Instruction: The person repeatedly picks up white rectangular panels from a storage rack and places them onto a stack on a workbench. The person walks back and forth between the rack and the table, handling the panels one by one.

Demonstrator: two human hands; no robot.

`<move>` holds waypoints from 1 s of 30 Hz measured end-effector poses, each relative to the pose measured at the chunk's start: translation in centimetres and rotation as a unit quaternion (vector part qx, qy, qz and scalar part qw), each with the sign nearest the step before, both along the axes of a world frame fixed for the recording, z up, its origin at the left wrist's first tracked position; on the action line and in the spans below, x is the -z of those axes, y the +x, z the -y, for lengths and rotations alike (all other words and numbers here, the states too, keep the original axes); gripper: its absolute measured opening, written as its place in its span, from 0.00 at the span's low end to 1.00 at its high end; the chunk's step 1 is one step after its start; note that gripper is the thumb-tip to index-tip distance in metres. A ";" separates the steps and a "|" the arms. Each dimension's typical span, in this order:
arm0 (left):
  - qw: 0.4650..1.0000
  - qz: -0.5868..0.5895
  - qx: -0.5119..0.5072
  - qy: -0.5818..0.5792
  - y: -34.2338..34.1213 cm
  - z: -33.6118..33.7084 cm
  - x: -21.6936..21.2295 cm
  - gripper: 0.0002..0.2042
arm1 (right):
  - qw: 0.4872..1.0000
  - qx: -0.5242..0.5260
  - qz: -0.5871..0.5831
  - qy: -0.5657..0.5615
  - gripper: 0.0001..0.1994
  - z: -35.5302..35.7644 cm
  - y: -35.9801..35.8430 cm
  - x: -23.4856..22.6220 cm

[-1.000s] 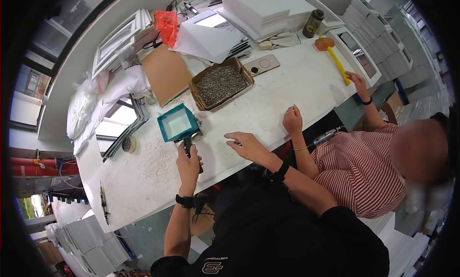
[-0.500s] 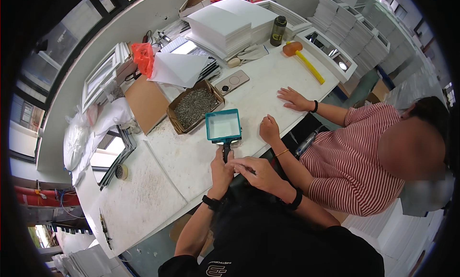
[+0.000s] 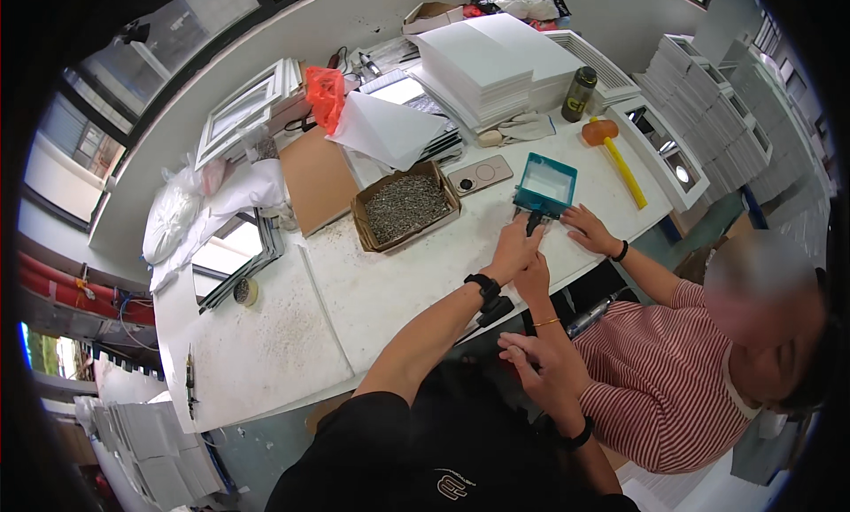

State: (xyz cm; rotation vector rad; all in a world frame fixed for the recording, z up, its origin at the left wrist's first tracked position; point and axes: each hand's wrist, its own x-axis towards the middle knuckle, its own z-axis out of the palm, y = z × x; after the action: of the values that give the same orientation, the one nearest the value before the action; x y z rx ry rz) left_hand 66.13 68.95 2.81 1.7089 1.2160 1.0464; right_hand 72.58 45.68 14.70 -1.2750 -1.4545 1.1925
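Observation:
My left hand (image 3: 512, 251) is stretched forward over the table, closed on the black handle of a teal, square-framed handheld device (image 3: 547, 186) with a pale inside. The seated co-worker's hand with a thin bracelet (image 3: 531, 282) is right beside my left hand, partly behind it. Their other hand, with a black band (image 3: 591, 232), lies close to the device's near right corner. Low by my body, my right hand (image 3: 544, 370) is half curled with its fingers apart; I see nothing in it. A black blocky part (image 3: 496, 311) shows below my left wrist.
A cardboard box of small metal pieces (image 3: 407, 209) stands mid-table, with a phone (image 3: 481, 175) beyond it. A mallet with a yellow handle (image 3: 624, 166), a dark bottle (image 3: 580, 94) and stacked white panels (image 3: 478, 69) lie farther back. Framed mirrors (image 3: 232, 253) rest at left.
My left hand has carried the teal device forward and right, toward the co-worker. My right hand has come off it and drawn back. The co-worker's hand has moved beside my left hand. My view has shifted.

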 end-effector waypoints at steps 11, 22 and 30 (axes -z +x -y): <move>0.996 0.050 -0.070 -0.001 -10.5 9.0 -3.2 0.18 | 0.992 -0.127 0.001 0.011 0.12 -0.8 -4.8 -1.2; 0.882 0.011 -0.439 -0.172 -27.7 55.1 -0.3 0.08 | 0.874 -0.481 0.056 -0.044 0.16 6.6 -23.6 1.9; 0.588 0.201 -0.744 -0.246 -22.8 84.9 2.2 0.12 | 0.590 -0.794 0.115 0.090 0.14 28.8 -37.2 -2.0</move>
State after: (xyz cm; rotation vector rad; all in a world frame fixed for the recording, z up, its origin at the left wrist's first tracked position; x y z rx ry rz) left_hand 43.28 -15.90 0.60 -0.3912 2.2663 1.5462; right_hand 35.43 16.88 16.74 0.5022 -2.9198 1.7580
